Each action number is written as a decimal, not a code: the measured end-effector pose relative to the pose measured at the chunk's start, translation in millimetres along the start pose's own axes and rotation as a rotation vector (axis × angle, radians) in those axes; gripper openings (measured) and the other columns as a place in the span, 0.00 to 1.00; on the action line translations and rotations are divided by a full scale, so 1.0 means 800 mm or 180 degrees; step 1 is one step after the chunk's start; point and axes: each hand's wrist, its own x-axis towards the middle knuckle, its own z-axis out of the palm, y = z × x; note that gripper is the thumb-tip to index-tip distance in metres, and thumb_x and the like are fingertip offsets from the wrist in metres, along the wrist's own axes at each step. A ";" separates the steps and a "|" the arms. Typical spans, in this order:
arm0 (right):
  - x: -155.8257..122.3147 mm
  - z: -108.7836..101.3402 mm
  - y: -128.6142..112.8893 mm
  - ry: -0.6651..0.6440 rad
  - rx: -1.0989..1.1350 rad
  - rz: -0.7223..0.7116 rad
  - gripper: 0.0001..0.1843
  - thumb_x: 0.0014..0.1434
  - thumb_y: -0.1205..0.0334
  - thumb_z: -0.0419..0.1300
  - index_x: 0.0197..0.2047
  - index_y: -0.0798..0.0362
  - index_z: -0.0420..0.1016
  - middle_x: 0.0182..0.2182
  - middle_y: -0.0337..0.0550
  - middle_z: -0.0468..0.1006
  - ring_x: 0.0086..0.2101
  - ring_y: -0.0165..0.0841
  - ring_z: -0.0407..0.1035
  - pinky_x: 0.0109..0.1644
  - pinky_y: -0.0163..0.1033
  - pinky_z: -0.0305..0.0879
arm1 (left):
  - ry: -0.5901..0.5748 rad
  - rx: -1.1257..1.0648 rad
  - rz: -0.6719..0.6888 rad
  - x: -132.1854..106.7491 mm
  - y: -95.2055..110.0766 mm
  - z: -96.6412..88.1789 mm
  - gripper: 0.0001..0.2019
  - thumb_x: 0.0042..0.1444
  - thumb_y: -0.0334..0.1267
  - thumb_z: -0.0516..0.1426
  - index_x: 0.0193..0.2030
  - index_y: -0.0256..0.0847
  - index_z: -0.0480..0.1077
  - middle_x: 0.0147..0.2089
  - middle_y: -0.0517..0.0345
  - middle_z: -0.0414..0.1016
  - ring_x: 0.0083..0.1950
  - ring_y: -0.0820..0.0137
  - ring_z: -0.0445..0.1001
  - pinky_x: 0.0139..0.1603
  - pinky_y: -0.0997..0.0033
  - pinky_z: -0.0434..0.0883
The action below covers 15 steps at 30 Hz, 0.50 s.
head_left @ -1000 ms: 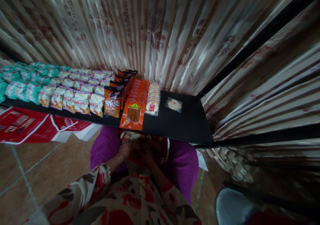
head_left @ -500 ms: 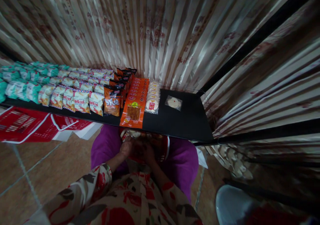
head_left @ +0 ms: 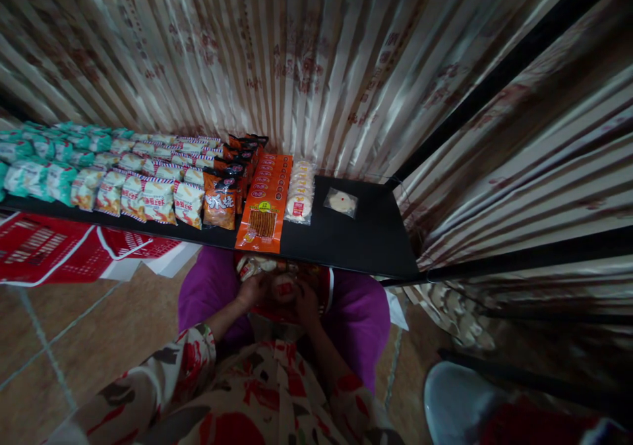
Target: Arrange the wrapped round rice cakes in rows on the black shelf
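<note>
Between my knees sits a red bag [head_left: 325, 291] with a white edge, holding wrapped snacks. My left hand [head_left: 252, 289] is in its left part, fingers curled beside pale wrapped snacks [head_left: 258, 266]; what they grip is hard to make out in the dim light. My right hand [head_left: 307, 302] is closed on the right side of a round wrapped cracker [head_left: 283, 289] with a red label, which lies between both hands. Above, on the black shelf [head_left: 366, 247], a row of similar wrapped crackers [head_left: 299, 206] stands beside a single white wrapped cracker [head_left: 342, 201].
Left along the shelf are an orange snack packet [head_left: 264, 224], orange-black bags [head_left: 219, 201], white-and-orange bags [head_left: 159, 201] and green packets [head_left: 60, 182]. Red bags [head_left: 47, 247] stand below. A striped curtain [head_left: 297, 56] hangs behind; a black bar [head_left: 484, 89] slants at right.
The round wrapped cracker with the red label now shows clearly between my hands. My right hand has shifted slightly right; the view has moved a little.
</note>
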 end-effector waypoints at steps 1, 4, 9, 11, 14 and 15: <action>-0.001 -0.003 0.000 0.0045 0.0039 0.0014 0.20 0.53 0.55 0.50 0.43 0.55 0.75 0.43 0.49 0.78 0.44 0.39 0.70 0.52 0.43 0.64 | 0.0006 -0.0051 0.0001 0.000 0.002 0.000 0.12 0.54 0.34 0.52 0.43 0.37 0.73 0.40 0.51 0.78 0.43 0.64 0.74 0.47 0.67 0.68; -0.003 -0.010 -0.004 0.0130 0.0102 0.0086 0.20 0.52 0.54 0.51 0.42 0.56 0.76 0.41 0.49 0.78 0.42 0.39 0.71 0.49 0.43 0.65 | 0.0043 -0.0231 -0.0028 0.003 0.006 0.001 0.13 0.54 0.33 0.52 0.44 0.37 0.72 0.41 0.52 0.78 0.44 0.65 0.74 0.46 0.68 0.69; -0.009 -0.023 -0.011 0.0145 0.0300 0.0104 0.19 0.51 0.53 0.52 0.40 0.55 0.76 0.39 0.48 0.79 0.42 0.39 0.71 0.48 0.42 0.66 | 0.0073 -0.0576 -0.0155 0.009 0.011 0.008 0.14 0.53 0.32 0.52 0.46 0.35 0.69 0.42 0.52 0.77 0.43 0.68 0.75 0.45 0.71 0.70; -0.012 -0.028 -0.013 0.0167 0.0413 0.0108 0.19 0.51 0.52 0.52 0.39 0.55 0.76 0.39 0.48 0.79 0.41 0.39 0.71 0.48 0.42 0.66 | 0.0069 -0.0701 -0.0211 0.008 0.014 0.013 0.13 0.53 0.32 0.52 0.45 0.34 0.70 0.40 0.52 0.78 0.42 0.67 0.75 0.43 0.70 0.71; -0.016 -0.035 -0.015 0.0190 0.0537 0.0163 0.20 0.49 0.51 0.53 0.38 0.56 0.75 0.38 0.49 0.79 0.40 0.40 0.71 0.47 0.43 0.66 | 0.0020 -0.0903 -0.0255 0.003 0.022 0.020 0.11 0.53 0.31 0.51 0.43 0.35 0.70 0.40 0.54 0.78 0.42 0.68 0.75 0.41 0.71 0.72; -0.017 -0.037 -0.016 0.0199 0.0555 0.0184 0.20 0.49 0.51 0.53 0.38 0.56 0.75 0.38 0.49 0.79 0.40 0.40 0.71 0.47 0.44 0.66 | -0.0003 -0.0958 -0.0264 0.001 0.026 0.022 0.12 0.54 0.31 0.50 0.43 0.36 0.70 0.40 0.54 0.78 0.41 0.69 0.75 0.40 0.72 0.72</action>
